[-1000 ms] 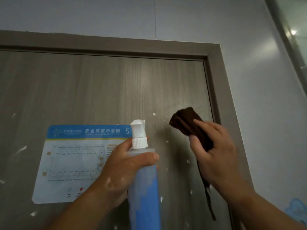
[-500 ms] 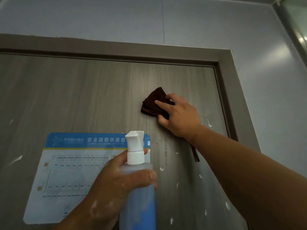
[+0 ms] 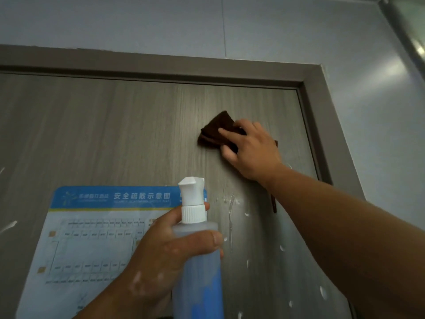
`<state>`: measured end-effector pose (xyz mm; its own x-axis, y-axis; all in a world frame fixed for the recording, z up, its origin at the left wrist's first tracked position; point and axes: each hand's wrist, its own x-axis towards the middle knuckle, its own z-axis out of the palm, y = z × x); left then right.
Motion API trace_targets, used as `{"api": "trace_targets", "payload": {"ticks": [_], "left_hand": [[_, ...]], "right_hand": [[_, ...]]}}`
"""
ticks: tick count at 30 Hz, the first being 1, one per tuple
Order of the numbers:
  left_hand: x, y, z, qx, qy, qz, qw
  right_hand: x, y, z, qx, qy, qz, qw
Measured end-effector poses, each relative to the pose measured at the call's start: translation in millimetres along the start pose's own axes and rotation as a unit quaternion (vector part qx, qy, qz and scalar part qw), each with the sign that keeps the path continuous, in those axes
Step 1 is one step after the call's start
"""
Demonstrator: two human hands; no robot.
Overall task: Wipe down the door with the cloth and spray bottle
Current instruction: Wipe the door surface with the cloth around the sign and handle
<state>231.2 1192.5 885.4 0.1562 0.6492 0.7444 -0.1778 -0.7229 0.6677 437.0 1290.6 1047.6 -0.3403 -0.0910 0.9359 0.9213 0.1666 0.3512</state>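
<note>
The dark brown cloth (image 3: 215, 132) lies folded flat against the door (image 3: 115, 134), high up and towards its right side, a little below the top of the frame (image 3: 322, 111). The right hand (image 3: 253, 150) presses it there with fingers stretched out over it and the thumb lying along its lower edge; nothing is curled round it. A thin tail of the cloth hangs down behind the wrist.

Nearer and lower, in the middle, the left hand (image 3: 165, 256) grips the bottle (image 3: 197, 272) upright. The thumb wraps across the front of its clear body and a finger reaches up by the white collar under the nozzle. The bottle stands off the door, nozzle turned to it.

White drops (image 3: 231, 203) and a run of wet streak the door below the cloth and down the right side. A blue-headed plan (image 3: 92, 238) is stuck to the door at lower left, partly behind the left hand. Pale wall (image 3: 230, 24) lies above and right of the frame.
</note>
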Motion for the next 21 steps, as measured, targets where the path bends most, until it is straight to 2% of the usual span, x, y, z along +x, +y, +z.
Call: {"api": "trace_targets", "payload": {"ticks": [4, 9, 12, 15, 18, 21], "left_hand": [[2.7, 1.3, 3.3, -0.013, -0.005, 0.001, 1.0], [-6.2, -4.3, 3.9, 0.011, 0.0, -0.011, 1.0], [-10.1, -3.1, 5.7, 0.033, -0.002, -0.012, 0.999], [-5.9, -1.6, 7.6, 0.033, 0.004, -0.008, 0.999], [1.5, -1.6, 10.8, 0.032, 0.007, -0.003, 0.999], [4.2, -0.9, 11.1, 0.017, -0.002, -0.002, 1.0]], "right_hand": [[-9.8, -10.7, 6.2, 0.016, 0.026, 0.0, 1.0], [-108.1, -29.1, 0.7, 0.07, 0.025, -0.077, 0.994], [-114.7, -21.0, -1.1, 0.066, 0.003, -0.125, 0.99], [-59.9, -7.0, 1.1, 0.047, 0.014, -0.085, 0.995], [-7.7, 2.4, 2.6, 0.034, 0.017, 0.005, 0.999], [-14.3, -6.3, 8.7, 0.038, 0.05, 0.019, 0.998]]}}
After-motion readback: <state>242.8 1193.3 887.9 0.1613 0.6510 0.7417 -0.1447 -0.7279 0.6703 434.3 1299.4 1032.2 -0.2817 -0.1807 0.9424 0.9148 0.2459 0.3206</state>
